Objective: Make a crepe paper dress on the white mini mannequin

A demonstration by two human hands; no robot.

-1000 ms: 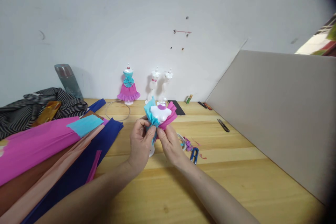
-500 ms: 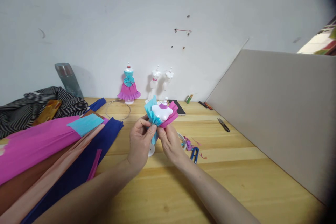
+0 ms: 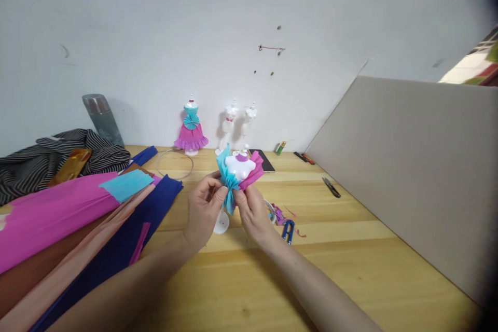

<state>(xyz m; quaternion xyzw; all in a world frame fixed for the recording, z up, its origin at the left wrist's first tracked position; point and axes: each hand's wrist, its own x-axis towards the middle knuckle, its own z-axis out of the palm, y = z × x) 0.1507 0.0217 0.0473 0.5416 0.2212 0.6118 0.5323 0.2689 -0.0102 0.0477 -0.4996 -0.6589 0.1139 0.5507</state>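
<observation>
Between my hands is a small white mannequin point(image 3: 240, 167) with a purple neck band, its round base point(image 3: 221, 223) showing below. Blue crepe paper point(image 3: 229, 179) wraps its left side and front, gathered at the waist; magenta crepe paper point(image 3: 253, 168) flares on its right. My left hand point(image 3: 206, 206) is closed at the mannequin's waist, thumb and fingers at the blue paper's edge. My right hand point(image 3: 253, 212) pinches the gathered paper at the waist from the other side, its thumb against the blue folds. The fingertips behind the figure are hidden.
Crepe paper sheets point(image 3: 70, 207) cover the table's left side beside a striped cloth point(image 3: 97, 148). At the wall stand a dressed mannequin point(image 3: 191, 132) and two white ones point(image 3: 230, 119). Right of my hands lie blue-handled snips point(image 3: 288, 231) and paper scraps; black snips point(image 3: 331, 187) lie farther right.
My left hand has shifted slightly left and down, its thumb sliding off the gathered front. More of the blue folds and the mannequin's base shows. My right hand stays nearly still.
</observation>
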